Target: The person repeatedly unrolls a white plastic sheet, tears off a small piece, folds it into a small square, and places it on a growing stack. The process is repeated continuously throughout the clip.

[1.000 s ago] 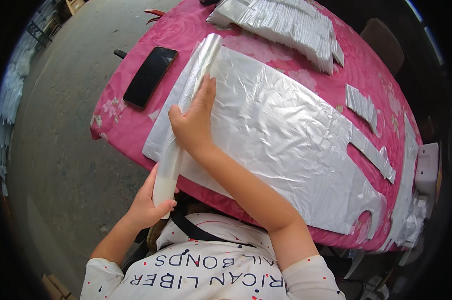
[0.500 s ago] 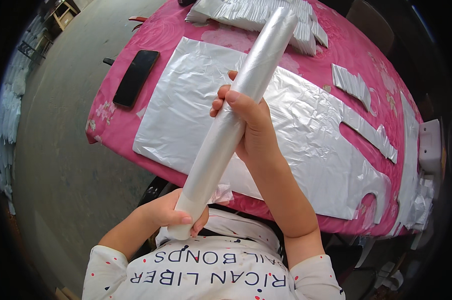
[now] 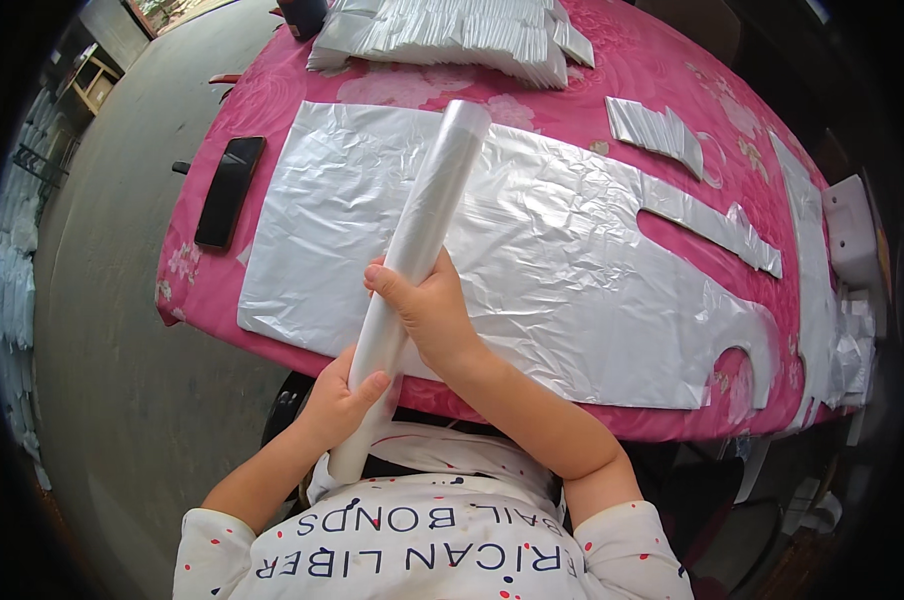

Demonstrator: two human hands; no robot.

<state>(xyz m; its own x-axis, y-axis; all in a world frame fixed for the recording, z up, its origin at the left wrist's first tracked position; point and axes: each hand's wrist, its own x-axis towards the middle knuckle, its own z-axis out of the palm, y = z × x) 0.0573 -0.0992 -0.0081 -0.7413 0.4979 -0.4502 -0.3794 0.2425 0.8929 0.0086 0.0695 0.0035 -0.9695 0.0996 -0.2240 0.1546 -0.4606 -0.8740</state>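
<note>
A long roll of clear plastic film (image 3: 434, 190) slants up and away from my body, its lower end close to my shirt. My left hand (image 3: 344, 402) is wrapped round its lower part, thumb on top. Higher up, my right hand (image 3: 422, 305) grips the middle of the roll. Under the roll's far half, a stack of silvery-white plastic bags (image 3: 562, 250) lies flat on the table, with a handle cut-out at its right end. The fingers beneath the roll are mostly hidden.
A pink flowered cloth covers the table (image 3: 672, 70). On its left lies a black phone (image 3: 230, 193). A large folded pile of white plastic (image 3: 442, 40) sits at the far side beside a dark cup (image 3: 302, 15). A smaller folded bundle (image 3: 657, 135) and plastic strips (image 3: 812, 260) are at right.
Both hands have lowered the roll toward me and to the left, and it stands steeper in view. My hands are closer together on it. The view has shifted slightly.
</note>
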